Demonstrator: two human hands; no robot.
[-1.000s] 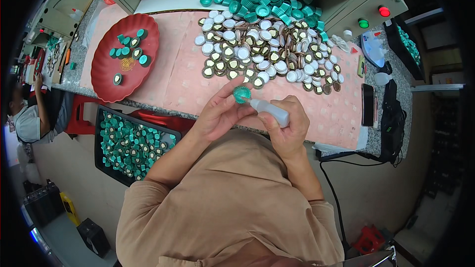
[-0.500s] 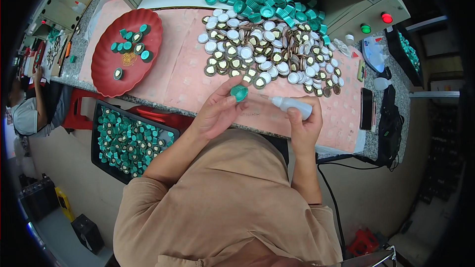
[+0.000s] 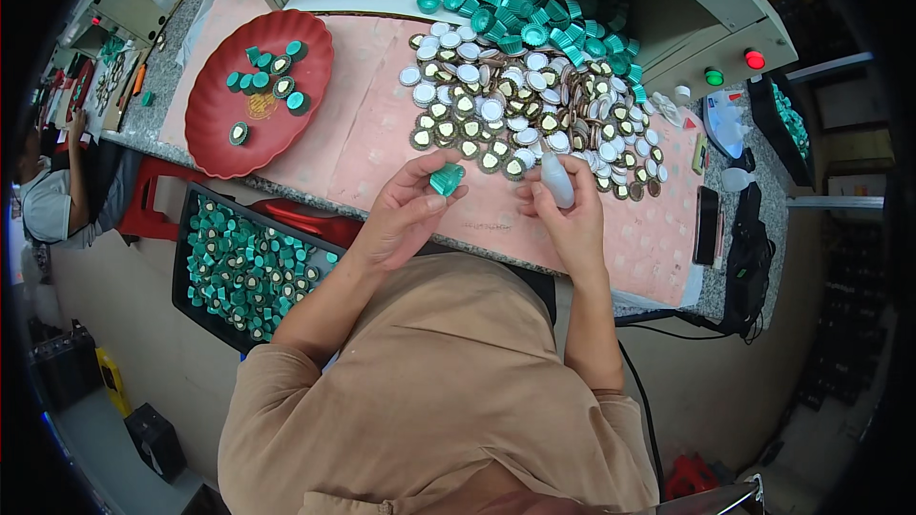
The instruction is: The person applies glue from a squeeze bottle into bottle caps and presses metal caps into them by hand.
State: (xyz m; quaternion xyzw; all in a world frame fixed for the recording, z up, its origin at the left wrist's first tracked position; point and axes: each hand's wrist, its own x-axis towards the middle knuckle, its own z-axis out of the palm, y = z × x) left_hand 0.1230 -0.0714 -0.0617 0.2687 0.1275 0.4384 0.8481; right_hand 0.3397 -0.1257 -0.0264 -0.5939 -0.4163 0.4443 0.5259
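Observation:
My left hand [image 3: 393, 217] pinches a green ribbed cup-shaped cap [image 3: 446, 178] between thumb and fingers above the near edge of the table. A little to its right, my right hand [image 3: 577, 221] is wrapped round a pale squeeze bottle [image 3: 556, 183], whose nozzle points away from me and stands apart from the cap. Just beyond both hands spreads a heap of round discs [image 3: 491, 110], some showing white faces, others brown rims with pale centres. Behind the discs lies a pile of similar green caps [image 3: 534, 35], running back into a cabinet.
A red scalloped plate [image 3: 215, 119] with several green caps stands at the left of the pink-covered table [image 3: 363, 114]. Below it is a black bin [image 3: 179, 262] full of caps. A phone [image 3: 706, 226] and a black bag [image 3: 749, 262] lie at the right. Another person [image 3: 57, 195] sits far left.
The bottle has swung from pointing left at the cap to pointing away from me, and my right hand has shifted slightly left. My left hand has moved slightly left with the cap, which is tilted differently.

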